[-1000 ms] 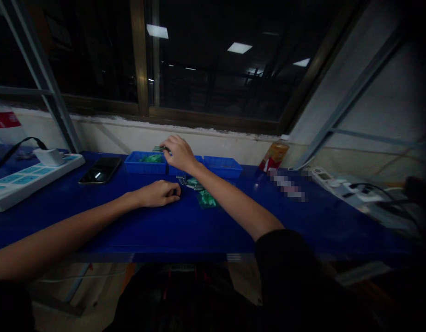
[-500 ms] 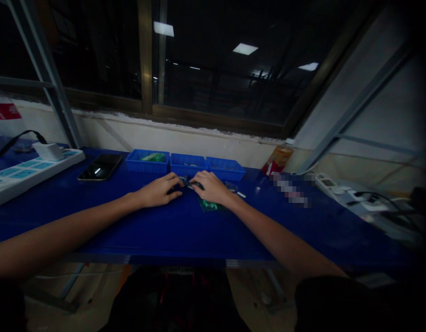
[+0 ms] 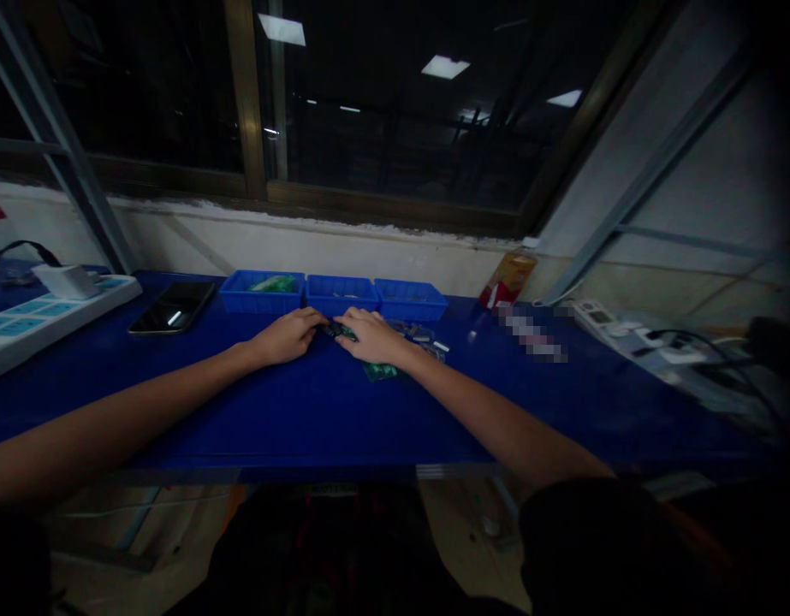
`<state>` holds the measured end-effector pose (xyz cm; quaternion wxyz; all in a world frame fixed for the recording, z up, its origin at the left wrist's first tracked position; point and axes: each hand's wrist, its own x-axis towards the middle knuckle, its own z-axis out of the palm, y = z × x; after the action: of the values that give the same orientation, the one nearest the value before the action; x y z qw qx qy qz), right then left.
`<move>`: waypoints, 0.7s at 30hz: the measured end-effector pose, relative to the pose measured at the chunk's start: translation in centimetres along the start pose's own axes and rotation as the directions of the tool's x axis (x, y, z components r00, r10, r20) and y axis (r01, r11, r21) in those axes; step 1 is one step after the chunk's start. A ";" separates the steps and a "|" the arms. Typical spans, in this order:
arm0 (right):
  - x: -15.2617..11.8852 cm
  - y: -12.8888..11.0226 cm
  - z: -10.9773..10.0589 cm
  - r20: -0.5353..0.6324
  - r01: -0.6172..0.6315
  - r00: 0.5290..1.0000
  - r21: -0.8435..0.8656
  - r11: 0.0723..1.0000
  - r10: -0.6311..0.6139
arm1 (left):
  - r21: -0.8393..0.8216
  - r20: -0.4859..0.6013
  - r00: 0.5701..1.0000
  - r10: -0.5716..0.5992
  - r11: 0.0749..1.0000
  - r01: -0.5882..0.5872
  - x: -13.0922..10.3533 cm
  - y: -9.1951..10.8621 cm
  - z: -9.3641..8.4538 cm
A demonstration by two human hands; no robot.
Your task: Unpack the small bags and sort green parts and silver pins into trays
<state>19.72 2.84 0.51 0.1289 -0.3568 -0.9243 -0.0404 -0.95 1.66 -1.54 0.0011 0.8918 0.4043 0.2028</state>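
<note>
Both hands meet over the blue tabletop (image 3: 279, 428), just in front of the bins. Between their fingertips is a small dark piece (image 3: 334, 328), too dim to name. My left hand (image 3: 290, 336) has its fingers closed at the left end of this piece. My right hand (image 3: 372, 338) is closed on its right end, thumb below and fingers above. Under the right wrist lies a green circuit board or green packet (image 3: 380, 371), partly hidden by the hand. Several small, flat, shiny parts (image 3: 420, 334) lie just right of that hand.
Blue bins stand in a row at the back: the left bin (image 3: 261, 299) holds green material, the middle bin (image 3: 340, 299) and right bin (image 3: 411, 304) small pieces. A phone (image 3: 173, 308) and power strip (image 3: 61, 312) lie left. A bottle (image 3: 508, 278) and another strip (image 3: 632, 342) are right.
The view has shifted slightly. My left fingers have drawn together around the end of the small dark piece. My right hand stays closed on it, and the bins are where they were.
</note>
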 end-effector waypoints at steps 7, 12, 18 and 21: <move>0.0 0.0 -0.3 -0.017 0.045 0.999 0.100 0.994 -0.044 | 0.018 0.006 1.000 -0.009 1.000 0.009 -1.0 0.2 -0.7; -0.3 0.0 -0.8 -0.019 0.206 0.978 0.216 0.954 -0.206 | 0.029 0.019 0.999 -0.025 0.999 0.025 -1.1 0.5 -0.8; -0.7 -0.9 -1.3 -0.004 0.256 0.965 0.219 0.942 -0.262 | 0.068 0.033 0.993 -0.110 0.992 0.107 -1.2 1.1 -1.1; -0.7 -1.2 -1.3 -0.005 0.261 0.964 0.197 0.945 -0.265 | 0.157 0.001 0.976 -0.217 0.964 0.214 -1.3 1.7 -1.3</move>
<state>19.70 1.23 1.61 0.1472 -0.2164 -0.9644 0.0380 -0.94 -0.62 -0.48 -0.0429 0.8417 0.5137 0.1609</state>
